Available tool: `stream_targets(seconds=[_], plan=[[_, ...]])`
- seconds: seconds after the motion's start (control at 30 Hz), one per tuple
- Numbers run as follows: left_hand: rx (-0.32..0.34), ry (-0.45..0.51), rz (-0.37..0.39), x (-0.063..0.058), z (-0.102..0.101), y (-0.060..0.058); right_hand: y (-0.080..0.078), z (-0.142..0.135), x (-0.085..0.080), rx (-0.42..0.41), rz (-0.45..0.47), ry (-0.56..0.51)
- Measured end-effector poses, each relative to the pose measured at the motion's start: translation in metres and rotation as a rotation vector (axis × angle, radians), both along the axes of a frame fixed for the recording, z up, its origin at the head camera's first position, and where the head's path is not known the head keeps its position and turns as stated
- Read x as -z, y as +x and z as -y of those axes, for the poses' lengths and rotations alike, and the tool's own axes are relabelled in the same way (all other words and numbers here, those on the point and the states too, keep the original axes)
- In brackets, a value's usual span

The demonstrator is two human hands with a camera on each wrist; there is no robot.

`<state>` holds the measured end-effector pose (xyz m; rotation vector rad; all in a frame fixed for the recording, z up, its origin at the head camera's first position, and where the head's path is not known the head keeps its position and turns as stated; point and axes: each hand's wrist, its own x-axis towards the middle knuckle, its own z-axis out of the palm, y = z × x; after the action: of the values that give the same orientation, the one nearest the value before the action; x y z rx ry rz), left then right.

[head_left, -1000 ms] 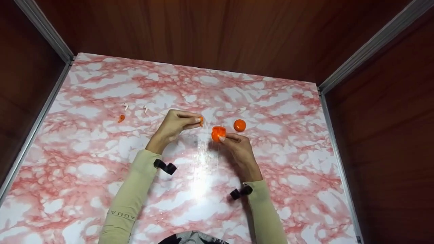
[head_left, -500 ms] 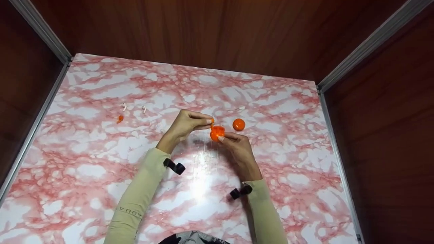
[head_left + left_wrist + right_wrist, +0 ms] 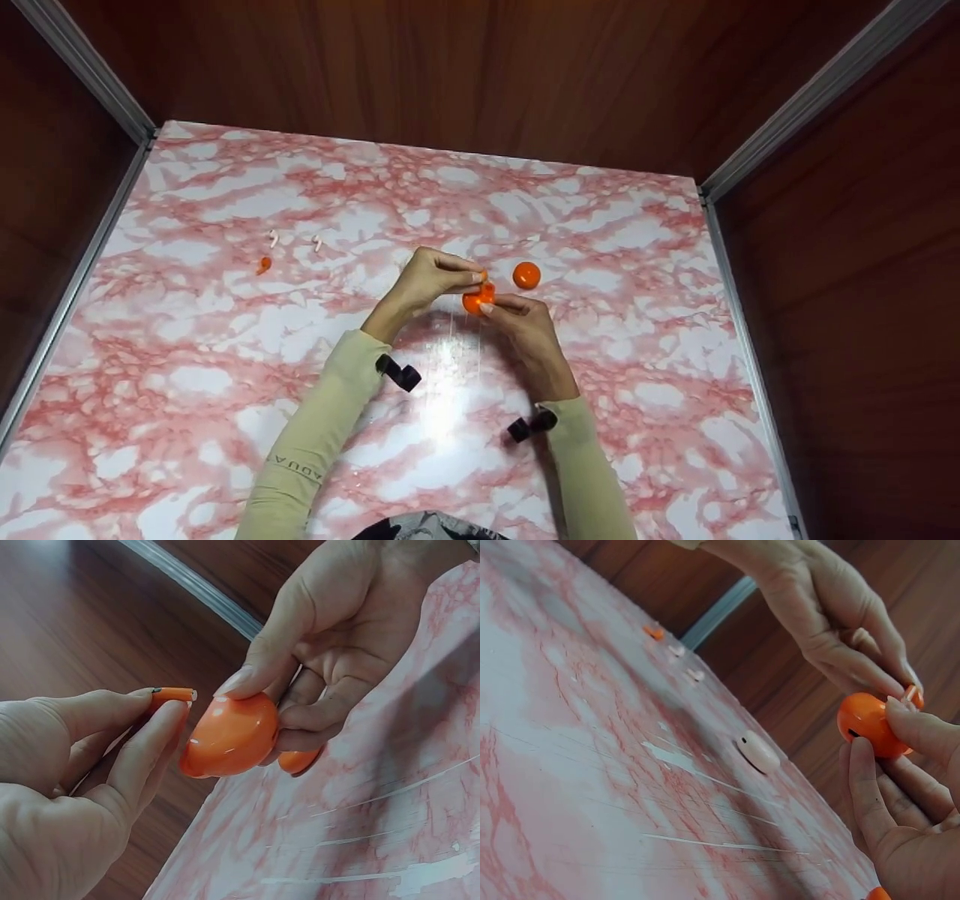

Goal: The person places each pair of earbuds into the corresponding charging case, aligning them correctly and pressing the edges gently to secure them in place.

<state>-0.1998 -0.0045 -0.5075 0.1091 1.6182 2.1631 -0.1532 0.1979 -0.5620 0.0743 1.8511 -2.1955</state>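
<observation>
My left hand [image 3: 427, 281] pinches an orange earbud [image 3: 176, 694] between thumb and fingertips, its stem end showing in the left wrist view. My right hand [image 3: 525, 322] grips a glossy orange earbud case [image 3: 232, 736] by its side, with the lid raised in the head view. The earbud is right at the case's top edge, close above the opening; whether it touches is hard to tell. A second rounded orange object [image 3: 526, 275], like another case, lies on the table just beyond my right hand.
Two white earbuds [image 3: 274, 238] and a loose orange earbud [image 3: 264, 265] lie at the left of the marbled table [image 3: 195, 435]. The right wrist view shows a white earbud case [image 3: 757, 752] on the table. Dark wooden panels [image 3: 420, 75] stand around the back and sides.
My left hand has moved right with the orange earbud, from beside the case to its opening. My right hand holds the case nearly still.
</observation>
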Motion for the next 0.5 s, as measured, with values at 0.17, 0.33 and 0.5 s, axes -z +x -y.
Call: stream_targets(seconds=[0.17, 0.33, 0.5], plan=[[0.008, -0.045, -0.059, 0.003, -0.0034, -0.0003, 0.0004, -0.0002, -0.001, -0.017, -0.036, -0.017], [0.015, -0.095, -0.114, 0.0042, -0.0038, 0.0005, 0.0005, -0.0003, -0.001, -0.004, -0.025, -0.004], [0.013, -0.134, -0.144, 0.0044, -0.0044, 0.0014, 0.0003, -0.0007, -0.0002, -0.003, -0.017, 0.018]])
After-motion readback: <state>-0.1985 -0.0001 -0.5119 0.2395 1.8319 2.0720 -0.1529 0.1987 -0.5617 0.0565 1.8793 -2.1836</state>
